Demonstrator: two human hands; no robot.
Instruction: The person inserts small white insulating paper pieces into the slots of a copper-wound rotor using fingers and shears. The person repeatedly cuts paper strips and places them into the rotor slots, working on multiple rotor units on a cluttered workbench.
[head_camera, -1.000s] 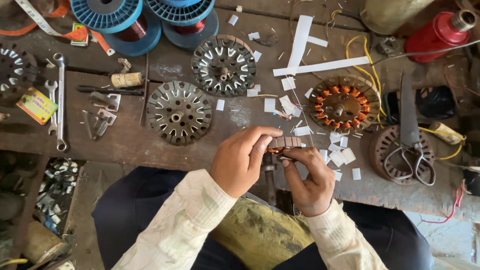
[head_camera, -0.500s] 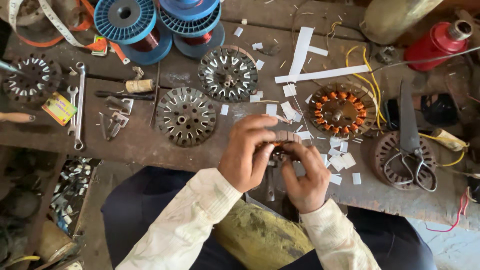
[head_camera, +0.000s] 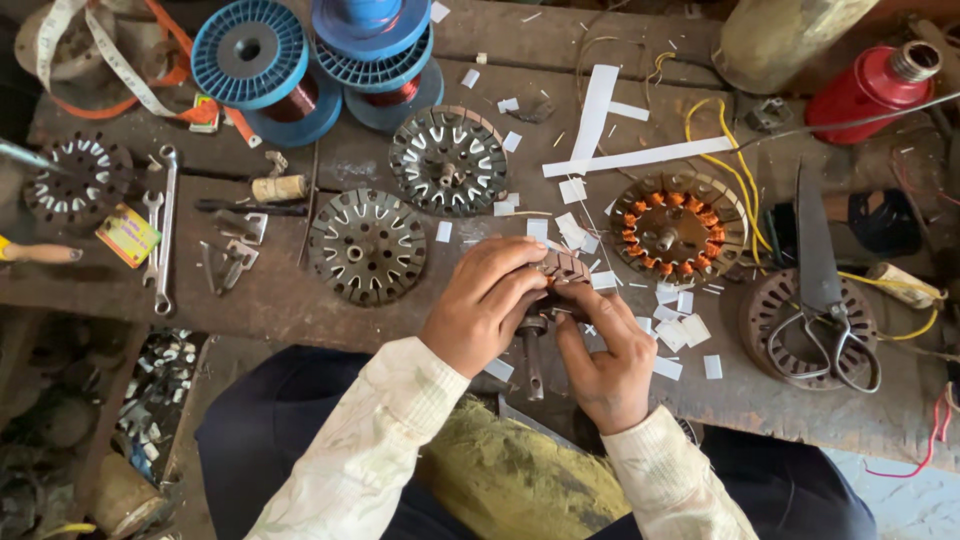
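Two hands share the job: my left hand (head_camera: 482, 300) clamps the small motor core (head_camera: 560, 268) at the bench's (head_camera: 300, 290) six-o'clock edge, my right hand (head_camera: 608, 352) pinches its underside, so I'd turn it slowly, keeping slots facing up.

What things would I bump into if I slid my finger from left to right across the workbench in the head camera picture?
Dark stator disc → spanners → bare stator disc → left hand → right hand, both on a small rotor → copper-wound stator → scissors.
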